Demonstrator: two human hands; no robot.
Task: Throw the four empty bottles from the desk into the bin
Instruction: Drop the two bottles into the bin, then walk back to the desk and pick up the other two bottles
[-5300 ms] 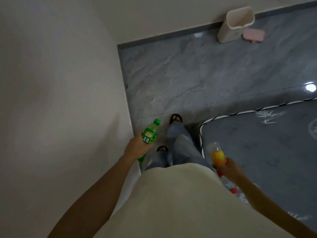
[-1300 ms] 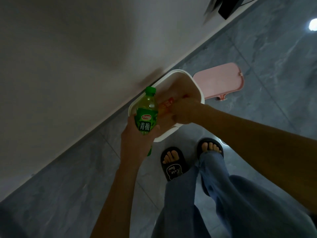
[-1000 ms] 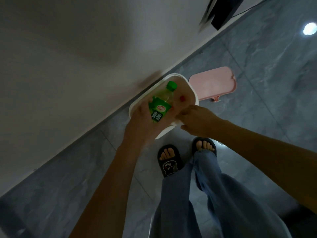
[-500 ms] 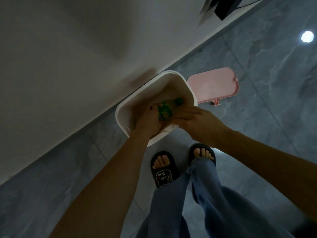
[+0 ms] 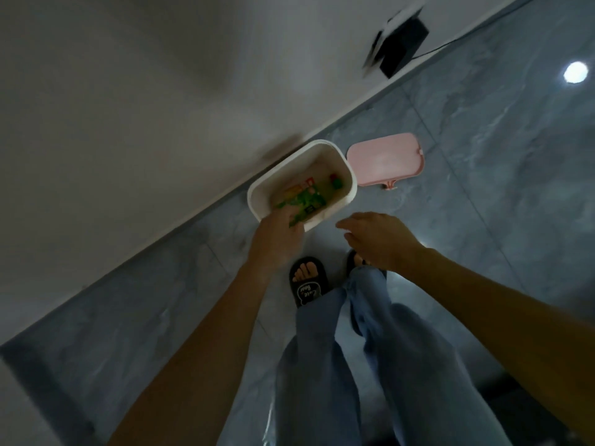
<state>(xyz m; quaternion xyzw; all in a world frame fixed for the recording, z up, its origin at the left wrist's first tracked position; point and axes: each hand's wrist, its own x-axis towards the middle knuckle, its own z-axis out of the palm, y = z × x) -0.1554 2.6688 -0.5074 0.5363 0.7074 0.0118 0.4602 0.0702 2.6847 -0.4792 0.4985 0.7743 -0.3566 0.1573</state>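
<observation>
Now that the green bottle (image 5: 304,201) has dropped from the left hand (image 5: 277,241) into the bin (image 5: 349,178) beside an orange-labelled one, both it and the right hand (image 5: 375,241) hang loosely open and empty, so this load looks binned.

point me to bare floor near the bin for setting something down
Bare tile lies right of the pink lid, and along the wall left of the bin. It is crowded in front of the bin: left hand, right hand, slippered feet.
</observation>
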